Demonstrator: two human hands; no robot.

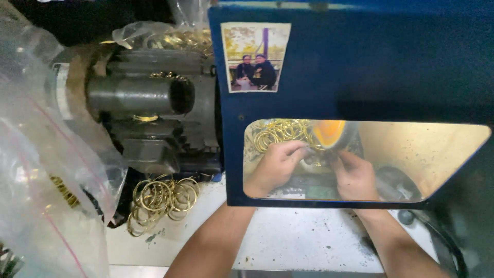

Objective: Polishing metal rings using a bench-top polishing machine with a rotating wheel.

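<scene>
**K:** While you're looking at the head view, go big to small. What's sitting where?

**R:** Blue machine guard (360,62) is filling the upper right, with a photo sticker (256,56) stuck on it. Both hands are reaching in through its window opening. Grey motor (154,108) is sitting to the left of the guard. Clear plastic bags (46,170) are hanging over the far left. White bench (288,242) is running under the forearms, scuffed and spotted.

**K:** Hands?

**R:** Left hand (275,166) and right hand (354,177) are sitting close together, fingers curled, pinching something small just under the orange-glowing wheel (329,135). Looks like one of the brass rings, but the piece itself is hidden by fingertips, so I can't tell for certain.

**K:** Other rings?

**R:** Heap of gold rings (280,133) is lying inside the guard, just behind the left hand. Another loose pile of rings (162,198) is lying on the bench below the motor.

**K:** How is a ring handling?

**R:** Judging by look: light, stiff, thin, smooth metal, so probably slippery. I'm thinking a two-handed pinch at opposite edges of the hoop, fingertips kept off the wheel.
</scene>
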